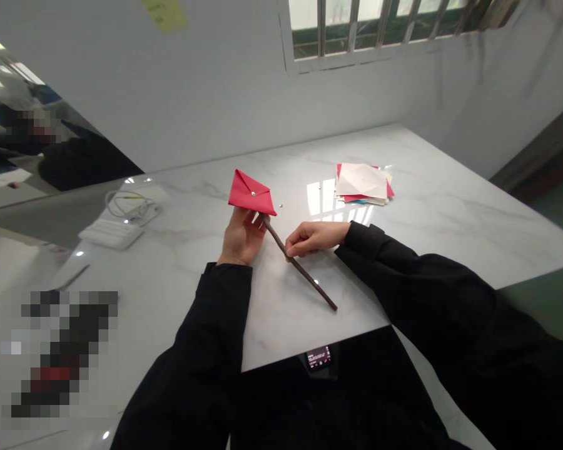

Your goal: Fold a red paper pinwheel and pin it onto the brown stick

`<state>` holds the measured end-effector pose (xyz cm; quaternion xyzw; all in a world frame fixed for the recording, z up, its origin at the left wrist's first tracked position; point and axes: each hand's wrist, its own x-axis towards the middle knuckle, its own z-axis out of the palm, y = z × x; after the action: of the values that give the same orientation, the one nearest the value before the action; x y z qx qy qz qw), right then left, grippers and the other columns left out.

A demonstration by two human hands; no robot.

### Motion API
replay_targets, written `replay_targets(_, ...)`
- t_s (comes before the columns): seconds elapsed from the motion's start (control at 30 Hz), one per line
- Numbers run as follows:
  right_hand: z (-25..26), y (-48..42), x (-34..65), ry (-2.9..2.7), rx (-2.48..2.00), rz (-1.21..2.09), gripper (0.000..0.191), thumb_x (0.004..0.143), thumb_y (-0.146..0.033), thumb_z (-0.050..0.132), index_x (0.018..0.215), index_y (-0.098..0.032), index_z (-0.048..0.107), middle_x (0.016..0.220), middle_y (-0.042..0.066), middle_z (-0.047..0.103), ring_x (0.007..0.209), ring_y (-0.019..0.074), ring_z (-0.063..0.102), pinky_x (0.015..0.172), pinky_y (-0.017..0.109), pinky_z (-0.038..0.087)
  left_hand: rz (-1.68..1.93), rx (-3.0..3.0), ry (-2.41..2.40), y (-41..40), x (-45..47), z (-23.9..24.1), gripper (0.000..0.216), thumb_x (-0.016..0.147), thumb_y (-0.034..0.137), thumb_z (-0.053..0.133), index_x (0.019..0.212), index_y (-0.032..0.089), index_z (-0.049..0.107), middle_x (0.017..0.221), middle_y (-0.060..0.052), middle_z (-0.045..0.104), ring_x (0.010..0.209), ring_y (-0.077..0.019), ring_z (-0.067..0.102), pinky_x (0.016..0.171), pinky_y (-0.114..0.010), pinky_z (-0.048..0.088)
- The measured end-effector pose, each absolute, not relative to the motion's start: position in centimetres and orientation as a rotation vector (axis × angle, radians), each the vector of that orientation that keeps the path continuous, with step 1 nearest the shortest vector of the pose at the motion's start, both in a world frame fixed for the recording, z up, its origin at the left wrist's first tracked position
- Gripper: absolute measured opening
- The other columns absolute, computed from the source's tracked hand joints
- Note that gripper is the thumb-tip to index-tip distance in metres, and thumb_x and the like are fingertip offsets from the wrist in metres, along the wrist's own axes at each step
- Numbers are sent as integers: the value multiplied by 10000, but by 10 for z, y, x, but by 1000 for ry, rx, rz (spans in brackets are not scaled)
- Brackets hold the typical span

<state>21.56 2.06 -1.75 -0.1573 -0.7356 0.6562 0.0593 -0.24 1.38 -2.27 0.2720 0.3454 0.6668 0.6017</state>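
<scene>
The stick (300,265) runs diagonally: its upper end meets the red folded paper (251,192) held by the left hand (241,237); right hand (312,239) fingers pinch its middle.

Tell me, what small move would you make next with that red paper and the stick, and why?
Probably press the folded red paper more firmly against the tip of the brown stick. A pin head shows at the paper's middle, the left hand holds the paper at the stick's top end, and the right hand pinches the stick midway, so the two look only loosely joined.
</scene>
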Motion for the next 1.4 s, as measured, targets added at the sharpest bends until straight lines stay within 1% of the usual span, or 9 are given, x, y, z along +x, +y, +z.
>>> replay_targets(0.2,-18,21,217,-2245,-460,2011,278,967,-398,704,971,-122,738,664,-58,505,552,62,380,506,216,273,1561,660,779,15,-4,-24,290,715,311,944,884,207,732,907,-24,738,752,-137,647,701,-241,564)
replay_targets(0.43,-19,21,217,-2147,-546,1993,307,939,-440,757,1007,-140,757,692,-42,542,572,63,429,508,186,330,1564,615,815,18,-5,-24,184,819,285,880,898,192,742,975,-46,756,790,-132,651,706,-225,567)
replay_targets(0.5,-19,22,219,-2016,-657,2006,335,944,-449,762,1125,-167,747,754,-24,606,577,65,470,496,171,370,1546,615,823,15,-3,-22,140,855,274,844,898,186,744,969,-50,754,801,-135,656,724,-228,573)
replay_targets(0.57,-19,23,219,-1804,-784,2020,379,958,-448,753,1244,-204,705,893,15,691,615,73,548,505,162,435,1510,629,837,12,0,-21,109,886,271,809,910,185,746,964,-52,752,823,-144,666,743,-235,576)
replay_targets(0.67,-20,26,217,-1420,-871,2038,418,979,-484,724,1302,-229,650,1078,58,730,725,95,663,589,170,549,1435,669,847,6,7,-19,120,905,294,787,940,187,747,987,-56,752,862,-157,681,756,-242,571)
replay_targets(0.8,-21,29,215,-1100,-792,2082,419,976,-520,723,1247,-206,667,1043,55,730,803,115,706,724,206,614,1352,747,813,2,13,-22,186,841,298,850,946,194,739,997,-40,747,838,-144,678,744,-238,561)
replay_targets(1.0,-22,28,215,-996,-687,2170,265,919,-372,815,1080,-187,715,986,47,739,832,130,711,802,237,621,1305,836,818,-1,16,-24,289,793,352,893,977,198,732,965,-47,746,835,-173,690,740,-273,559)
replay_targets(1.27,-23,26,211,-892,-737,2128,131,922,-262,800,989,-194,710,937,9,739,738,81,669,671,158,573,1243,849,783,-4,20,-23,273,783,315,869,986,177,749,998,-69,760,804,-159,669,710,-253,550)
replay_targets(1.4,-21,25,211,-929,-743,2127,138,915,-256,807,1002,-196,718,937,5,752,716,74,675,682,158,580,1252,852,786,-4,22,-25,277,789,320,866,988,175,740,1000,-74,757,814,-166,674,706,-258,548)
